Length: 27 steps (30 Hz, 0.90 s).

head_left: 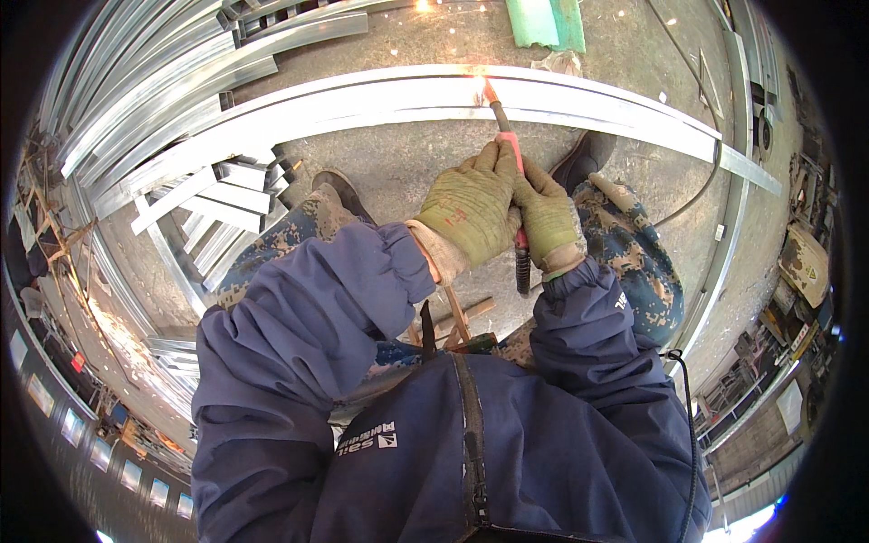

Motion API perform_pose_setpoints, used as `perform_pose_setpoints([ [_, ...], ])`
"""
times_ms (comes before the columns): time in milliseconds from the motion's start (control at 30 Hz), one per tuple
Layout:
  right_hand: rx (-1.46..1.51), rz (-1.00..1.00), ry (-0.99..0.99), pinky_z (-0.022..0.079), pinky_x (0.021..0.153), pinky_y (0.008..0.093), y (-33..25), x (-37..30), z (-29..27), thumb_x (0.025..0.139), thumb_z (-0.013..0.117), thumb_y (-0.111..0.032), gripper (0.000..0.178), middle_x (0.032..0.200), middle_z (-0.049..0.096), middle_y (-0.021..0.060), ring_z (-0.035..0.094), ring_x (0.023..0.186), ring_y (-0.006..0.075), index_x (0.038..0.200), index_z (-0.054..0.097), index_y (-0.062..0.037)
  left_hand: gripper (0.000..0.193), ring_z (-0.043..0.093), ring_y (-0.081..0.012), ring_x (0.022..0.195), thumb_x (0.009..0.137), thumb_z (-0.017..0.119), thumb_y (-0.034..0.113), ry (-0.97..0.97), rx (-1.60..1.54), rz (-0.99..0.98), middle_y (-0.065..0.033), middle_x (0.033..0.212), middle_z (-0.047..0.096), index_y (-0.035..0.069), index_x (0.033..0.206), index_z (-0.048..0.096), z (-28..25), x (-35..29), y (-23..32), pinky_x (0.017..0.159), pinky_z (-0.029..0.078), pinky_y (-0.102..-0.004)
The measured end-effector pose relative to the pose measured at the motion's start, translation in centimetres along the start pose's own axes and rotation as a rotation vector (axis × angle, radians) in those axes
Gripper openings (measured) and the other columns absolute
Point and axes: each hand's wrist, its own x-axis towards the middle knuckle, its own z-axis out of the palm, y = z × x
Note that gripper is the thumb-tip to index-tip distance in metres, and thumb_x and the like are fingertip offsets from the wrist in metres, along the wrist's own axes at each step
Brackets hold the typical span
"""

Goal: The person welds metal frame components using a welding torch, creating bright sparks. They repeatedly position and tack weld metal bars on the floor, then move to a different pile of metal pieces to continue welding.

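Both my hands wear olive-green work gloves and are closed around a welding torch point(510, 145) with a red handle. My left hand point(467, 208) wraps the handle from the left, its fingers toward the front end. My right hand point(550, 220) grips it from the right. The dark neck of the torch points away from me, and its tip is at a long, pale metal beam point(362, 101) lying crosswise. An orange-white glow shows where tip and beam meet. Below my hands, a black ribbed cable sleeve point(523, 271) comes out of the handle.
Long metal profiles point(172, 81) lie stacked at the far left. Short cut pieces point(237, 195) are piled nearer, beside my leg. A green sheet point(547, 23) lies beyond the beam. A dark cable point(705, 188) curves over the right side. Sparks point(113, 321) glow at the left edge.
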Motion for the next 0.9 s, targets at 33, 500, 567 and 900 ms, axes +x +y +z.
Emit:
perform_pose_setpoints([
  [33,0.001,0.001,-0.002,0.054,0.077,0.0238,-0.1,-0.1,0.1,0.105,0.068,-0.024,0.046,0.112,0.072,0.0042,0.064,0.093,0.0095,0.144,0.061,0.0007,0.085,0.061,-0.0442,0.126,0.089,0.068,0.033,-0.007,-0.004,-0.003,-0.0324,0.15,0.048,-0.008,0.155,0.035,0.0,0.0,0.0,0.106,0.051,-0.0481],
  [500,-0.043,0.025,0.006,0.049,0.058,0.0211,0.7,0.6,-0.5,0.105,0.067,-0.026,0.044,0.103,0.072,0.0018,0.061,0.076,0.0054,0.141,0.063,-0.0004,0.084,0.06,-0.0464,0.127,0.09,0.066,0.035,-0.013,-0.003,-0.014,-0.0347,0.151,0.047,-0.009,0.155,0.035,0.0,0.0,-0.2,0.108,0.05,-0.0506],
  [567,-0.017,0.042,-0.016,0.052,0.061,0.0217,0.4,0.4,-0.3,0.105,0.067,-0.025,0.045,0.106,0.072,0.0037,0.063,0.081,0.0064,0.142,0.062,0.0004,0.084,0.06,-0.0463,0.127,0.09,0.066,0.035,-0.004,0.004,-0.001,-0.0343,0.151,0.047,-0.009,0.155,0.035,0.3,-0.1,-0.4,0.108,0.05,-0.0504],
  [900,-0.133,0.07,0.029,0.049,0.048,0.026,-1.9,-1.1,-1.2,0.104,0.068,-0.032,0.048,0.084,0.07,0.004,0.063,0.059,0.0105,0.143,0.061,-0.0045,0.078,0.055,-0.0427,0.136,0.094,0.066,0.038,-0.196,-0.082,-0.012,-0.0275,0.155,0.047,0.0,0.156,0.04,-3.0,0.6,0.7,0.113,0.046,-0.0477],
])
